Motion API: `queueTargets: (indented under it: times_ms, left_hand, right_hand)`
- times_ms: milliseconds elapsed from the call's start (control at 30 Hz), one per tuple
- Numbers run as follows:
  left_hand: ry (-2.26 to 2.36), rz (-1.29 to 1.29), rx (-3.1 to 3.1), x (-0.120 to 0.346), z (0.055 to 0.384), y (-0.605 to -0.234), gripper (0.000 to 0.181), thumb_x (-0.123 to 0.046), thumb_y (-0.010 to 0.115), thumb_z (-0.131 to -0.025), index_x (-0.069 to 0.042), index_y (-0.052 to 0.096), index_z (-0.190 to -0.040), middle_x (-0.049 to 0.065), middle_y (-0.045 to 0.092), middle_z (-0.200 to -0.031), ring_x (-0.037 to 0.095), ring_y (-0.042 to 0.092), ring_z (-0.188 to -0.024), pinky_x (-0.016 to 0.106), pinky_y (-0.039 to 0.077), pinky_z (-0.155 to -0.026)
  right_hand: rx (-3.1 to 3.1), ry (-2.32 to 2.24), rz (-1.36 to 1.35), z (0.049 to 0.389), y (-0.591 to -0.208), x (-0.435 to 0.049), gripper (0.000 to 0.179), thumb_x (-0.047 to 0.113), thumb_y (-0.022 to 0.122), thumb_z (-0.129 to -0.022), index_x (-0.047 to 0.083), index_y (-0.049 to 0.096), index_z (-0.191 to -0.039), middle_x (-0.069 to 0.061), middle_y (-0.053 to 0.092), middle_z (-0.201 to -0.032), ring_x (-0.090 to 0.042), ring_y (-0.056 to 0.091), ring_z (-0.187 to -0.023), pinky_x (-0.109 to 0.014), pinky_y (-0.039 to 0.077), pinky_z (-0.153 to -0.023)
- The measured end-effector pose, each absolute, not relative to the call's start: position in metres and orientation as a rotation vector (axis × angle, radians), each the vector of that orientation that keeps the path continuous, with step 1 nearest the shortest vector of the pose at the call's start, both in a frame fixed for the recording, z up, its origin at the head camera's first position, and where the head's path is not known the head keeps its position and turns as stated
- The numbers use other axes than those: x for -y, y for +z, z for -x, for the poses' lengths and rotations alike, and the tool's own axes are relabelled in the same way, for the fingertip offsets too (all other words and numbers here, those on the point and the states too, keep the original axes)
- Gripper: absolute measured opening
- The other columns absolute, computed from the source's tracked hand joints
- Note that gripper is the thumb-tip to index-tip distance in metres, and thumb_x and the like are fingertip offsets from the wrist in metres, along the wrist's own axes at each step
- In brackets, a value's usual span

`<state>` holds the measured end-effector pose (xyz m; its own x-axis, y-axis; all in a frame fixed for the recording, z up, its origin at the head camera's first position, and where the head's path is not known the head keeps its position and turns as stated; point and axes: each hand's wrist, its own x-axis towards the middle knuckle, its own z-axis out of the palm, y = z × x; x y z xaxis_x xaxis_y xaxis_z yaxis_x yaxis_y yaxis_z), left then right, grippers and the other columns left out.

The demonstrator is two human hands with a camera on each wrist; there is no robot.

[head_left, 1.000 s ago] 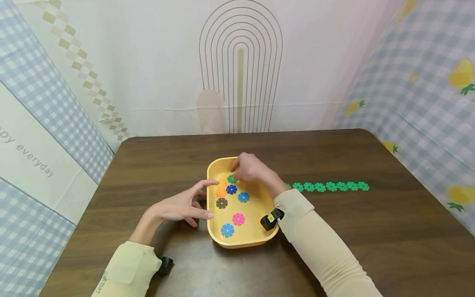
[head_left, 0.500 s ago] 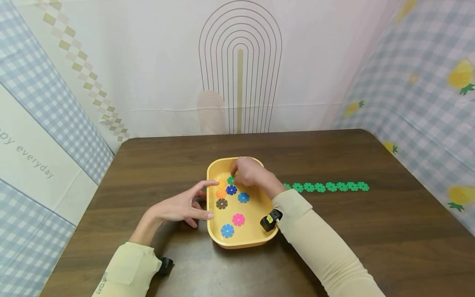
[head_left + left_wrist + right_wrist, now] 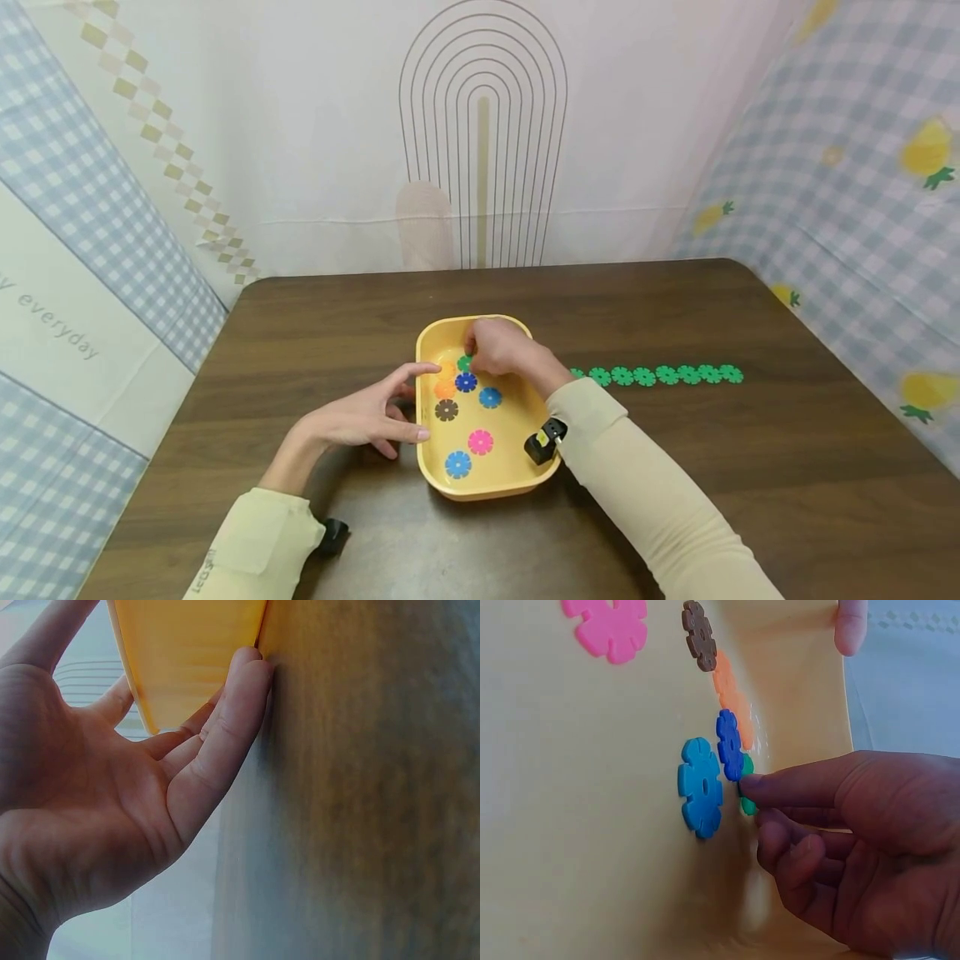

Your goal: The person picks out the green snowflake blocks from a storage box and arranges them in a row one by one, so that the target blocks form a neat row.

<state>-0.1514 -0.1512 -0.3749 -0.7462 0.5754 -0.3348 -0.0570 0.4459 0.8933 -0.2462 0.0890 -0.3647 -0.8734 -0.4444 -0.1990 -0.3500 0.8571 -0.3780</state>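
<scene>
A yellow plastic tray stands on the table with several notched snowflake discs in it. My left hand holds its left side; the index finger and thumb reach the rim, and the other fingers lie against the outer wall in the left wrist view. Inside the far part of the tray, my right hand pinches the edge of a green snowflake disc, partly hidden by the fingertips. Close by lie a dark blue disc, a light blue disc, orange discs and a brown disc.
To the tray's right, a row of joined green snowflake discs stretches across the dark wooden table; the right forearm covers its near end. A pink disc and another light blue disc lie in the tray's near part.
My right hand has dropped slightly deeper into the tray, its fingers staying at the green disc. The left hand and the tray keep their places.
</scene>
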Motion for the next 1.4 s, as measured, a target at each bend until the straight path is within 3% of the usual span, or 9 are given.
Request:
queueTargets:
  times_ms: [200, 333, 667, 933, 1400]
  left_hand:
    - [1.313, -0.422, -2.08, 0.1511, 0.1508, -0.3757, 0.087, -0.031, 0.08, -0.096, -0.032, 0.024, -0.163, 0.027, 0.037, -0.153, 0.027, 0.071, -0.102, 0.046, 0.065, -0.076]
    - [1.312, -0.428, -2.08, 0.151, 0.151, -0.375, 0.087, -0.031, 0.08, -0.096, -0.032, 0.024, -0.163, 0.027, 0.037, -0.153, 0.027, 0.071, -0.102, 0.046, 0.065, -0.076]
    - [1.308, -0.426, -2.081, 0.1516, 0.1513, -0.3738, 0.085, -0.029, 0.079, -0.097, -0.032, 0.024, -0.163, 0.027, 0.036, -0.153, 0.028, 0.071, -0.102, 0.047, 0.065, -0.076]
    - [1.312, -0.428, -2.081, 0.1513, 0.1521, -0.3749, 0.087, -0.031, 0.08, -0.096, -0.033, 0.024, -0.163, 0.027, 0.035, -0.155, 0.027, 0.071, -0.101, 0.046, 0.065, -0.075]
    - [1.317, -0.407, -2.079, 0.1511, 0.1515, -0.3752, 0.087, -0.032, 0.08, -0.096, -0.033, 0.025, -0.163, 0.026, 0.037, -0.153, 0.027, 0.071, -0.1, 0.047, 0.065, -0.075]
  right_hand:
    - [-2.691, -0.519, 0.577, 0.2471, -0.3648, -0.0876, 0.018, 0.01, 0.079, -0.094, 0.007, 0.072, -0.11, -0.008, 0.066, -0.09, -0.017, 0.057, -0.06, -0.023, 0.047, -0.051]
    - [-2.66, -0.523, 0.581, 0.2481, -0.3638, -0.0866, 0.021, 0.008, 0.076, -0.095, 0.008, 0.072, -0.116, -0.008, 0.066, -0.089, -0.014, 0.052, -0.047, -0.021, 0.045, -0.044]
    - [-2.564, -0.431, 0.63, 0.2498, -0.3622, -0.0845, 0.011, 0.013, 0.068, -0.103, 0.009, 0.06, -0.109, -0.006, 0.059, -0.082, -0.016, 0.055, -0.054, -0.023, 0.047, -0.048]
    - [-2.589, -0.406, 0.664, 0.245, -0.3605, -0.0851, 0.019, 0.018, 0.074, -0.1, 0.008, 0.058, -0.107, -0.006, 0.059, -0.085, -0.016, 0.055, -0.058, -0.023, 0.047, -0.05]
    - [-2.558, -0.582, 0.72, 0.2424, -0.3609, -0.0885, 0.024, 0.002, 0.076, -0.094, 0.012, 0.057, -0.105, -0.007, 0.057, -0.087, -0.016, 0.054, -0.054, -0.022, 0.047, -0.048]
